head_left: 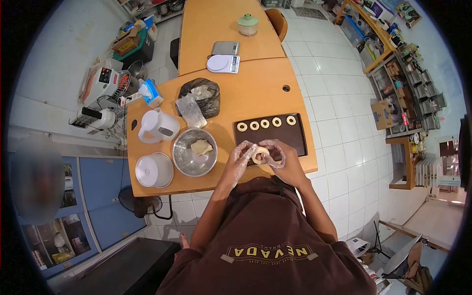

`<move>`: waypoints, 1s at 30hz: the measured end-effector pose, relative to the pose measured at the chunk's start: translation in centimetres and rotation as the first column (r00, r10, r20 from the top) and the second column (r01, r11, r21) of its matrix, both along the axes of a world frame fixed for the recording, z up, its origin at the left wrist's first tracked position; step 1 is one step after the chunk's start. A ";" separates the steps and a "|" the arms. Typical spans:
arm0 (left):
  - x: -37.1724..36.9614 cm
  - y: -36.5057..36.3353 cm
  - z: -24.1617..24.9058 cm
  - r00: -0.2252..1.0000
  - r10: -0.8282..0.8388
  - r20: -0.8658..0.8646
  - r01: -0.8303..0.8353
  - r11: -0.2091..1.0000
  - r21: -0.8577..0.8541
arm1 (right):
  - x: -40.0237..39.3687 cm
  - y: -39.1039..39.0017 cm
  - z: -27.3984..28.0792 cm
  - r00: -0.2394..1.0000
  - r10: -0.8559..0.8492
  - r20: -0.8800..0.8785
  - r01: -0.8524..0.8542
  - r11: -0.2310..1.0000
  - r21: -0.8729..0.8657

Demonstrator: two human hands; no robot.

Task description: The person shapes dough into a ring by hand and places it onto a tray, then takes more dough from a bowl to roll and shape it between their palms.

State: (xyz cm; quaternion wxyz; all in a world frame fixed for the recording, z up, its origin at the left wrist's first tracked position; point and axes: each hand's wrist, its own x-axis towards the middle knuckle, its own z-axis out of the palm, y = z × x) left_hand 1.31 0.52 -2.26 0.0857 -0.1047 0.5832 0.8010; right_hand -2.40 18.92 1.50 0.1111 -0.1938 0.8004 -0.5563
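Note:
Between my two hands is a pale ring of dough [259, 155], held just over the near edge of a dark baking tray [298, 143]. My left hand [242, 156], in a clear plastic glove, has its fingers closed on the ring's left side. On the other side my right hand [279, 155], gloved too, curls its fingers around the ring. Several dough rings [265, 124] lie in a row along the tray's far side. To the left, a steel bowl [183, 164] contains a lump of dough [201, 147].
Left of the bowl stand a white lidded container [153, 170] and a white pitcher [160, 125]. Beyond are a black plastic bag [209, 105], a tissue pack [150, 93], a white kitchen scale [222, 64], a grey scale [225, 47] and a green-lidded pot [247, 25].

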 end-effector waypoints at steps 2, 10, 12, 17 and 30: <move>0.1 0.6 -0.5 0.998 0.058 -0.022 -0.055 0.991 0.120 | 0.0 -0.1 -0.1 0.999 -0.044 -0.026 0.044 0.999 0.006; 0.0 0.6 -0.6 0.993 0.007 -0.117 -0.008 1.000 -0.011 | 0.2 -0.5 -0.6 0.988 -0.058 -0.142 0.065 0.997 0.043; 0.0 0.6 -0.8 0.989 0.033 -0.141 -0.039 0.999 -0.036 | 0.1 -0.2 -0.8 0.989 -0.019 -0.146 0.026 0.998 0.051; 0.1 0.6 -2.1 0.987 0.111 -0.114 -0.096 0.987 0.130 | 0.1 -0.4 -1.0 0.993 -0.034 -0.115 0.033 0.999 -0.015; 0.3 0.2 0.0 0.995 0.069 -0.075 -0.053 0.979 0.197 | 0.6 -1.2 -1.7 0.961 -0.087 0.262 0.175 0.927 -0.332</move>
